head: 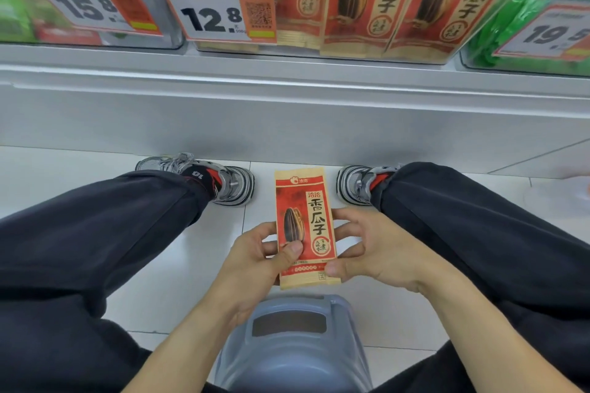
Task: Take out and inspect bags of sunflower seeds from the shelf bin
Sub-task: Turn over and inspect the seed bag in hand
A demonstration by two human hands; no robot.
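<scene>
I had one bag of sunflower seeds (pixel 306 228) out of the clear shelf bin (pixel 367 19) and held it upright between my knees, above the floor tiles (pixel 178 303) and just ahead of the grey plastic stool (pixel 292 357) I sat on. The step was the inspection itself, and I judged it wanted a light hold by the side edges, so the printed front stayed uncovered and the paper was not creased. To check the seams and any date print, the back would need turning toward me, since only the front showed.

My left hand (pixel 255 260) gripped the bag's lower left edge, thumb laid across the front near the seed picture and fingers curled behind. My right hand (pixel 367 249) held the right edge, thumb at the lower right corner, fingers bent behind and beside the bag. Both forearms came in low from the bottom of the view, wrists angled inward.

More bags of the same kind stood upright in the bin on the shelf (pixel 287 73), behind the 12.8 price tag (pixel 217 9).
</scene>
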